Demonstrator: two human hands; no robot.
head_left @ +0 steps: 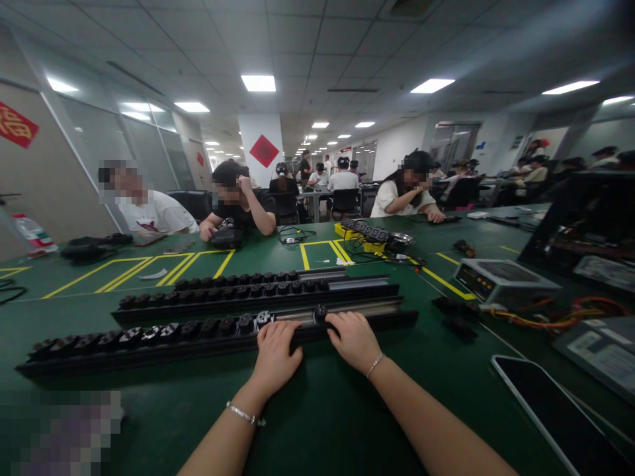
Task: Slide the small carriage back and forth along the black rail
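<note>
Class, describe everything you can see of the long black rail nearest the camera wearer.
The black rail is long, narrow and straight, its material unclear. It lies slightly slanted on the green table, left end nearer the camera. Small dark parts line its left portion; farther right, a bare, shiny strip shows beside one lone part. The left hand rests at the row's right end, the right hand at the lone part.

Phone [555, 416]'s just lying on the right of the green table [317, 423], with a grey power supply [503, 283] farther back and a plastic bottle [34, 236] far left.
</note>
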